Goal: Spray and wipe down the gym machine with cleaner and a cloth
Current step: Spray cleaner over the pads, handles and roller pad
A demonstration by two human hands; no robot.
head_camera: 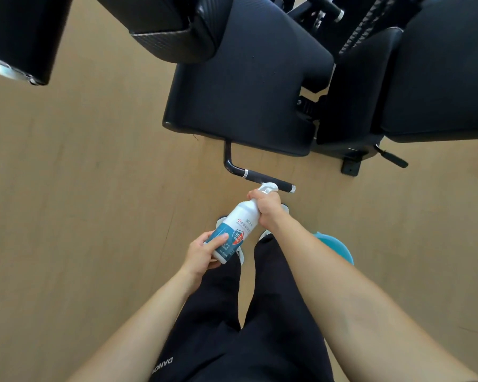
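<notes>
A white spray bottle (239, 224) with a blue and red label is held tilted in front of me, nozzle pointing away toward the machine. My right hand (268, 208) grips its neck just under the white trigger head. My left hand (204, 250) wraps the bottle's base. The gym machine's black padded seat (246, 86) lies ahead, with a black side handle (260, 179) sticking out just beyond the nozzle. A blue-green cloth-like thing (335, 245) shows under my right forearm, mostly hidden.
A black back pad (439, 78) stands to the right of the seat, another black pad (171, 26) at top centre, and a black roller with a chrome end (20, 40) at top left. Tan wood floor (80, 188) surrounds the machine. My legs in black trousers and light shoes are below.
</notes>
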